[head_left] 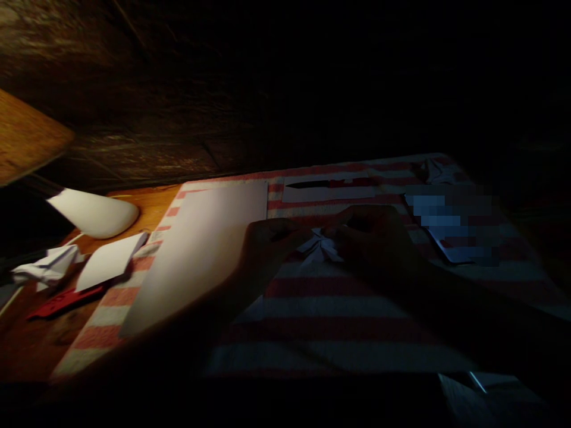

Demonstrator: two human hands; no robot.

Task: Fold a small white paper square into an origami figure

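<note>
Between my two hands is a small piece of folded white paper, creased into several points, just above a red-and-white striped cloth. My left hand pinches its left side, and my right hand grips the right side with bent fingers. Deep shadow hides most finger detail. A large sheet of white paper lies flat beside and partly behind my left forearm. Beyond my hands, a dark-bladed knife rests on a strip of white paper.
A phone with a lit, blurred screen lies at the right, near another folded paper. At the left stand a lamp with a white base, crumpled folded paper, a curved white sheet and a red object.
</note>
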